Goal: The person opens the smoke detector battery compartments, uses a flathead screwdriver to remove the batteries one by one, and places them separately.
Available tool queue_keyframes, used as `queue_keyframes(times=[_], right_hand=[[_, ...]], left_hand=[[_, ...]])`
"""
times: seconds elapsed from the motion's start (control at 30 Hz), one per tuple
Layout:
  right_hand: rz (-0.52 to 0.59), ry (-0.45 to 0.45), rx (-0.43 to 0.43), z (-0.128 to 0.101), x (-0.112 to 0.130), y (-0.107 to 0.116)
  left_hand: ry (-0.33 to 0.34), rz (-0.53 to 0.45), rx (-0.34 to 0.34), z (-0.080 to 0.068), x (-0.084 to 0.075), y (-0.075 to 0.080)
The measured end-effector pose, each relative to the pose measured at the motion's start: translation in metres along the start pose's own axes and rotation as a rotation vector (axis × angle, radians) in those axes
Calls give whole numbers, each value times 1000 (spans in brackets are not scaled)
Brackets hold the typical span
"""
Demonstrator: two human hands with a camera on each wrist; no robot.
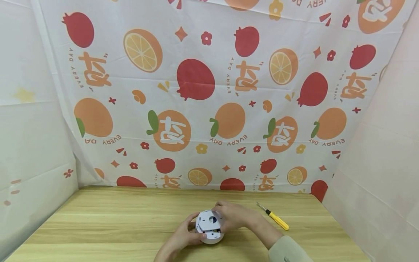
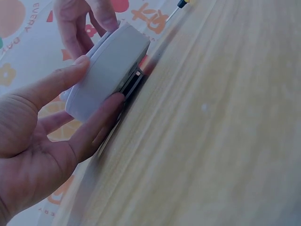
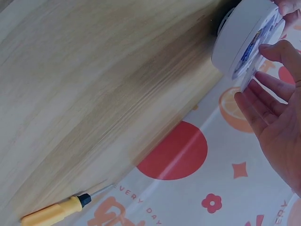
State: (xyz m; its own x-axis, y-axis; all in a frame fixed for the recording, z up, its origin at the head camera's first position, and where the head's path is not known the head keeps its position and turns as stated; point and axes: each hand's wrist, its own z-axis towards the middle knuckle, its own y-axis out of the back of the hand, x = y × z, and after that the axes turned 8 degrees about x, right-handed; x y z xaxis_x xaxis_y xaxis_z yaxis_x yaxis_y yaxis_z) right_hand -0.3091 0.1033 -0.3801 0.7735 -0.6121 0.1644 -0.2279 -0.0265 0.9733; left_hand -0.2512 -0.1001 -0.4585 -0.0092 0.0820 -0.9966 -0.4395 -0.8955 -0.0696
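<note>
1. A round white plastic device [image 1: 210, 226] sits tilted near the front edge of the light wooden table [image 1: 114, 225].
2. The left hand [image 1: 183, 234] grips its near-left rim, thumb and fingers curled around it.
3. The right hand [image 1: 234, 215] holds its far-right side, fingertips on the top plate.
4. A yellow-handled screwdriver [image 1: 273, 216] lies toward the back right corner.

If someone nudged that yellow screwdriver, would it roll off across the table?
The screwdriver probably would roll a little: its handle looks round and it lies flat on the smooth wooden table. It likely feels stiff and light, being slim with a thin metal shaft.
</note>
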Motion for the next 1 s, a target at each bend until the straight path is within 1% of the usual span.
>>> queue_keyframes(times=[0.13,0.3,0.43,0.6,0.77,0.9,1.0], right_hand=[[-9,10,-13,-1,-1,2],[-4,-16,-22,-4,-2,4],[-21,-29,-30,-6,-4,5],[-24,-34,-38,-10,-7,7],[-41,-60,-52,-17,-10,10],[-34,-77,-57,-23,-13,13],[-24,-87,-59,-28,-16,13]], left_hand=[[-13,10,0,1,2,0],[-26,-3,6,2,2,0],[-32,-20,12,2,2,1],[-30,-19,1,2,3,2],[-21,-4,-8,3,4,3],[-21,24,-12,3,4,3],[-18,27,-10,3,5,2]])
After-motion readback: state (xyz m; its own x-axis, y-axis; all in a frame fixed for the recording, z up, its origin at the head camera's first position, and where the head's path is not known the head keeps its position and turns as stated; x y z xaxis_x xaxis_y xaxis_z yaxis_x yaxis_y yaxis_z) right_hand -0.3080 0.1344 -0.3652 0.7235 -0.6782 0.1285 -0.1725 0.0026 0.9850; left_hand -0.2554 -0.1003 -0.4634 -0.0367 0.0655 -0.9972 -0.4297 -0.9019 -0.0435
